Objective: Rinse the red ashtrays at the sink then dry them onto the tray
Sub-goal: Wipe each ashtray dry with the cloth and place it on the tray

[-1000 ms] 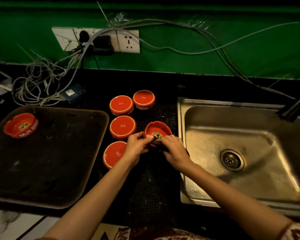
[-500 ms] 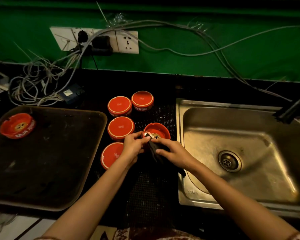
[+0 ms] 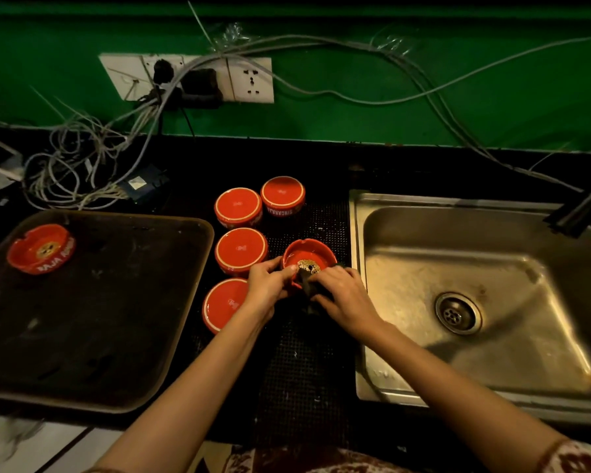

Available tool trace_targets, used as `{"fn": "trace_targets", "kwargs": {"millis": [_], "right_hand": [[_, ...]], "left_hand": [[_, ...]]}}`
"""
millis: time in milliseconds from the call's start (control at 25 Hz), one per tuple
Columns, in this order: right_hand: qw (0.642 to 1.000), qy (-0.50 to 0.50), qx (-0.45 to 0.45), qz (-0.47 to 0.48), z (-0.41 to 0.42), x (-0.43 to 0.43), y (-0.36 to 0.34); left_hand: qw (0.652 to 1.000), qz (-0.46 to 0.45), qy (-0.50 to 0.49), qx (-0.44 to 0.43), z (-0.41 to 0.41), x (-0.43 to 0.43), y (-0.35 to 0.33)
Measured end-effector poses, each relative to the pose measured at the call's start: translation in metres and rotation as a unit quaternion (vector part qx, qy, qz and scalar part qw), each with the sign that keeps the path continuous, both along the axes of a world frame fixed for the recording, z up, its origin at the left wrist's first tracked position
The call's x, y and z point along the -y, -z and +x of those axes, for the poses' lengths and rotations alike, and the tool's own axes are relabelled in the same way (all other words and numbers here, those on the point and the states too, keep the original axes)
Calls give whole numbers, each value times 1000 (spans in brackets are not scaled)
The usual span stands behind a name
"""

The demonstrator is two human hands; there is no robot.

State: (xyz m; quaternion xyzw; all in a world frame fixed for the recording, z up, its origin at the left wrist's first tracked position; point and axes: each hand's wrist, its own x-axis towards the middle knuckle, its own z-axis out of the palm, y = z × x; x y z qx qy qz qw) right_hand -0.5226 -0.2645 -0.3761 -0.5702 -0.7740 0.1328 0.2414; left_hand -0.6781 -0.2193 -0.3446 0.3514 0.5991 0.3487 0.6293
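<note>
While left hand (image 3: 268, 285) grips the ashtray (image 3: 309, 255), right hand (image 3: 347, 298) half-hides a cloth (image 3: 307, 285).

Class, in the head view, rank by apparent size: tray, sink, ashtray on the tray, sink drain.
1. sink and tray: too alike to rank
2. ashtray on the tray
3. sink drain

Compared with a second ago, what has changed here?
Very little. The right hand has worked its cloth up from below the near rim into the ashtray. The left hand still grips that ashtray's left rim, and the ashtray has not shifted. Nothing was let go. The four upturned ashtrays and the one on the tray stayed put.
</note>
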Motion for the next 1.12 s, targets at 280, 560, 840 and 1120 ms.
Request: {"fn": "trace_targets", "kwargs": {"millis": [280, 560, 840, 1120], "right_hand": [[996, -27, 59, 60, 4, 6, 10], [995, 62, -28, 70, -22, -1, -4], [988, -46, 143, 24, 13, 1, -1], [996, 45, -42, -61, 8, -33, -37]], "left_hand": [[982, 27, 108, -152, 6, -15, -10], [999, -13, -25, 25, 20, 4, -1], [995, 15, 46, -89, -4, -18, -12], [999, 17, 15, -49, -9, -4, 0]]}}
